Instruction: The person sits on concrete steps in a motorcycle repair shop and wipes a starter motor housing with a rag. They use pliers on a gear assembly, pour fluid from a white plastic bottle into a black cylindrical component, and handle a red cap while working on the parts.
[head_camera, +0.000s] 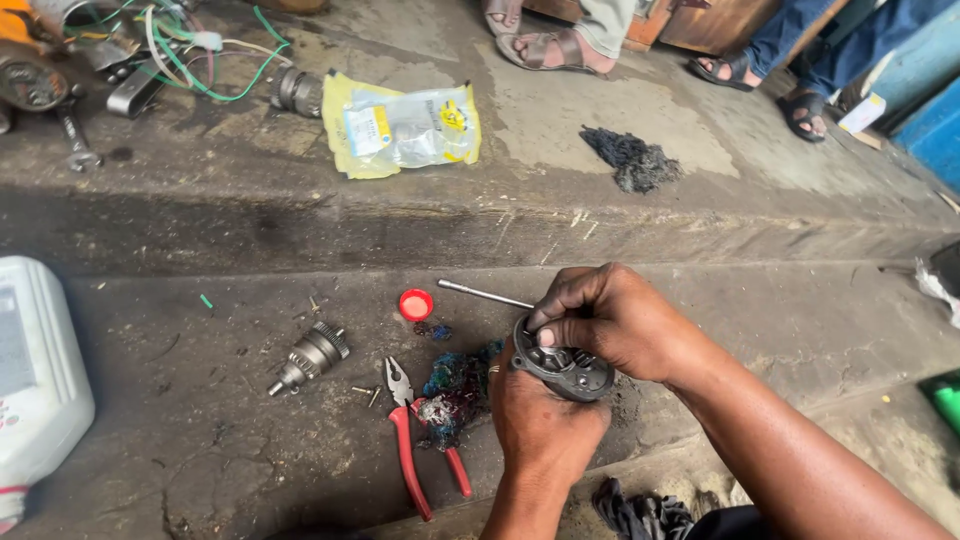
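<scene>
My left hand (540, 420) grips a round grey metal motor part (565, 368) from below, over the concrete floor. My right hand (610, 315) lies on top of the part, its thumb pressing the rim. A thin metal rod (483, 293) lies just behind my right hand. Red-handled pliers (415, 440) and a dirty multicoloured rag (455, 390) lie left of my left hand. A red cap (416, 304) and a small geared metal shaft (308, 357) lie further left.
A white plastic canister (35, 380) stands at the left edge. On the raised step lie a yellow plastic packet (400, 128), green and white wires (200, 60), metal parts and dark waste fibre (632, 160). Other people's sandalled feet (550, 45) are at the top.
</scene>
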